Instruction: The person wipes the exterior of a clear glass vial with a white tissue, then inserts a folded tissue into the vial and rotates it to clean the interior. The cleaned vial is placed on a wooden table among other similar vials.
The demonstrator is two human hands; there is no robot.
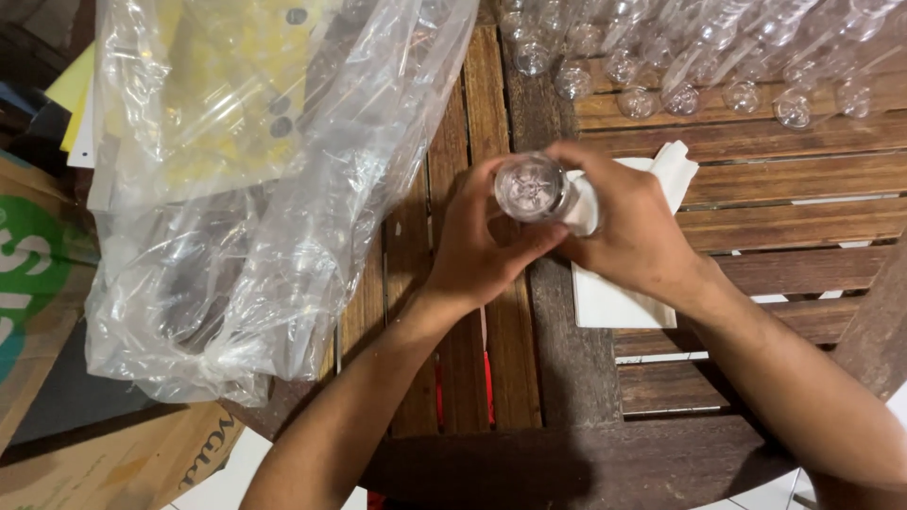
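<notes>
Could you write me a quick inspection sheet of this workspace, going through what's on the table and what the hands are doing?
Surface: slatted wooden table, dark and worn.
Job's things: clear plastic bottle, its base facing the camera, above a white sheet.
Clutter: rows of clear bottles at the far edge; big clear plastic bag on the left, with something yellow inside.
Hands: left hand and right hand both grip the bottle, the fingers wrapped round it.
Cables: nothing seen.
Surroundings: cardboard boxes on the left.
</notes>
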